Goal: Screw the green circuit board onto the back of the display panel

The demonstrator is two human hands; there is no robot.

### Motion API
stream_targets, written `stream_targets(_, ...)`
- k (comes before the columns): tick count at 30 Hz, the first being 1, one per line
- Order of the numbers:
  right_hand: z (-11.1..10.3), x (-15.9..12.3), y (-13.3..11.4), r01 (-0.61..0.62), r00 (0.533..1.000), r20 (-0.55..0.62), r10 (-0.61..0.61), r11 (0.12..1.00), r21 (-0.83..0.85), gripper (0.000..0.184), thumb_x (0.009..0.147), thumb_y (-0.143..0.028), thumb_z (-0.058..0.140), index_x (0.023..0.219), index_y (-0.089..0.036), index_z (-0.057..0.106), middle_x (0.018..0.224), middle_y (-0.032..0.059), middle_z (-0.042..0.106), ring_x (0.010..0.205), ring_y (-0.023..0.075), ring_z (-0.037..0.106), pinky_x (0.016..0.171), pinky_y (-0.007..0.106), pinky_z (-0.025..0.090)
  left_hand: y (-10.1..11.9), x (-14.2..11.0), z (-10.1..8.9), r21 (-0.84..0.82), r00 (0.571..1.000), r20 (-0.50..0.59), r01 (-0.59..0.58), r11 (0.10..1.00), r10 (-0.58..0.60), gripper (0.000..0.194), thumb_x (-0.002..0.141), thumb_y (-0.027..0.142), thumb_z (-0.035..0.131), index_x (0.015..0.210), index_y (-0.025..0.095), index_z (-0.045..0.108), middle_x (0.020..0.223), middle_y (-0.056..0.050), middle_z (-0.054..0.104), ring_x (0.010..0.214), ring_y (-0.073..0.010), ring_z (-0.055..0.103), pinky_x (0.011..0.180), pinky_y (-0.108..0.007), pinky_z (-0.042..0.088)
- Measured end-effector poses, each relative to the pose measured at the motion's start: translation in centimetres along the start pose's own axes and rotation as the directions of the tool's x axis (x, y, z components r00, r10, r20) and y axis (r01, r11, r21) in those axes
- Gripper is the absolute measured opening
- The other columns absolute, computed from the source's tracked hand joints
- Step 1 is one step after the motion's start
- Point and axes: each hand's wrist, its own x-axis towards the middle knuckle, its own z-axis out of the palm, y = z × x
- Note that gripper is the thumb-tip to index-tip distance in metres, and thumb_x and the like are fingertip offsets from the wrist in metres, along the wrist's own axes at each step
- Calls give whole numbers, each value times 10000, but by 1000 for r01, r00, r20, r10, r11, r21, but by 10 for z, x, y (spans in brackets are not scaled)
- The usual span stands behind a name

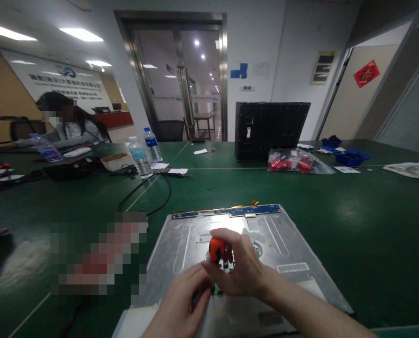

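My right hand (242, 265) is closed around an orange and black screwdriver handle (216, 249), held upright over the middle of a metal-backed display panel (293, 241). The tool's tip is hidden behind my hands. Lower and to the left, my left hand (188, 295) rests on the panel with its fingers curled close to the tool. Whatever lies between those fingers cannot be made out. A small green part (216, 289) shows between the two hands. Along the panel's far edge runs a narrow blue circuit board (226, 212).
The panel lies on a green table (371, 225). Behind it stand a black monitor (270, 129) and a plastic bag with red items (297, 162). Water bottles (139, 157) and a black cable (169, 199) are at the left, where another person (68, 122) sits. Blue trays (352, 158) lie far right.
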Motion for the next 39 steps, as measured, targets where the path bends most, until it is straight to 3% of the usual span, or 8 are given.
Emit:
stream_targets(7, -3, -2, 0, 1, 998, 57, -3, 1000, 30, 532, 860, -201, 482, 1371, -153, 343, 762, 10, 632, 518, 119, 543, 446, 223, 408, -1, 0, -1, -20, 999, 22, 25, 999, -24, 160, 869, 152, 489, 837, 200, 638, 835, -52, 674, 751, -203, 631, 692, -271, 504)
stream_targets(10, -2, -1, -1, -3, 999, 37, 3, 1000, 10, 498, 876, -196, 483, 1355, -158, 353, 737, -3, 618, 486, 109, 512, 437, 219, 398, -1, 0, -1, -19, 999, 19, 29, 999, -29, 153, 853, 141, 499, 822, 200, 638, 824, -52, 673, 751, -206, 632, 684, -268, 501)
stream_targets(15, -1, 3, -1, 25, 1000, -11, -25, 998, -56, 363, 964, -327, 466, 1295, -197, 394, 716, -20, 592, 490, 111, 493, 441, 222, 383, -4, 0, 2, 1, 1000, -19, -12, 1000, 12, 182, 846, 107, 474, 850, 210, 624, 827, -35, 671, 742, -192, 627, 692, -263, 498)
stream_targets(18, -3, 5, -2, 34, 999, 11, -34, 998, -60, 381, 984, -400, 448, 1304, -199, 398, 741, -6, 608, 516, 118, 512, 456, 229, 400, -4, -1, 3, 7, 999, -48, -25, 1000, 25, 190, 843, 102, 462, 822, 214, 615, 803, -26, 661, 727, -187, 622, 678, -257, 493)
stream_targets(26, -3, 0, -2, 7, 997, 76, -11, 999, 52, 574, 855, -171, 464, 1415, -163, 342, 811, 17, 615, 523, 114, 513, 457, 229, 424, -1, 0, 0, -10, 999, 44, 5, 1000, -4, 164, 879, 132, 441, 845, 200, 586, 858, -46, 658, 782, -199, 633, 698, -275, 487)
stream_targets(39, 0, 0, 1, 3, 999, 34, -3, 1000, -4, 469, 921, -257, 505, 1367, -199, 373, 768, -8, 604, 493, 108, 465, 455, 215, 410, 3, 0, 0, -15, 999, 12, 31, 999, -30, 170, 843, 112, 451, 832, 196, 598, 852, -47, 677, 773, -203, 635, 694, -285, 492)
